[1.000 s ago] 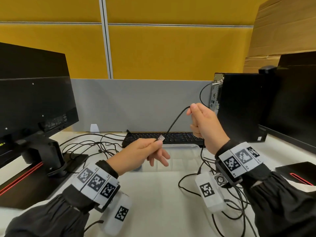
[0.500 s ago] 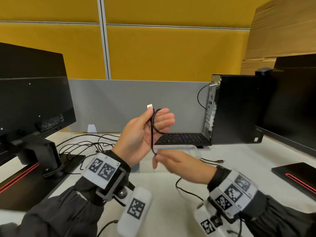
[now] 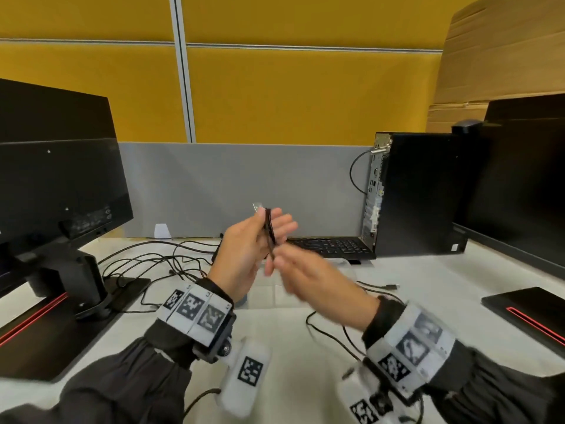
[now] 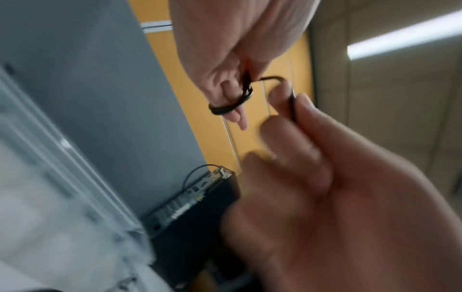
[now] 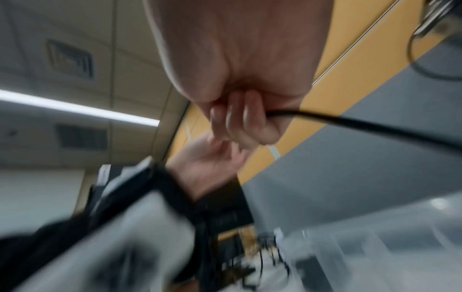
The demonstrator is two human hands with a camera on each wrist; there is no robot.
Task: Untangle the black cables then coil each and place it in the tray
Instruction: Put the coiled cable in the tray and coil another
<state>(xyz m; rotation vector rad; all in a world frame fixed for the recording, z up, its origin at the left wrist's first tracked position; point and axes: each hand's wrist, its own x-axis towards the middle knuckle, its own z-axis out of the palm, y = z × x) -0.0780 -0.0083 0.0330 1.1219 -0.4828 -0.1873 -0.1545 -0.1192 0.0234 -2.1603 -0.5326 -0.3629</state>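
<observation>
Your left hand (image 3: 244, 252) is raised above the desk (image 3: 275, 347), palm turned toward the right, w/ a black cable (image 3: 269, 231) looped a few turns round its fingers. The thumb pins the loops against the fingers; a silver plug (image 3: 257, 206) sticks up just above the thumb tip. In the left wrist view the loops (image 4: 230, 102) sit round a finger, so that hand is grasping the coil.

Your right hand (image 3: 318, 276) is just right of and below the left one, blurred in the head view. Its fingers are curled round the same cable's free run: the right wrist view shows the black cord (image 5: 350, 122) coming out of the closed fingers (image 5: 245, 122) and trailing off to the right. So the right hand is clenched on the cable too. The two hands nearly touch at the fingertips.

Below your right wrist, more black cable (image 3: 336, 335) lies slack on the desk. A 2nd loose cable w/ a small plug (image 3: 388, 286) lies on the desk to the right of the right hand. The clear tray (image 3: 345, 264) sits on the desk right behind your hands, partly hidden by them; can't tell what's in it.

Past the tray: a black keyboard (image 3: 330, 246), w/ a black PC tower (image 3: 419, 194) standing to its right. Left of your left hand, a tangle of cords (image 3: 159, 258) runs toward the monitor stand (image 3: 76, 280).
</observation>
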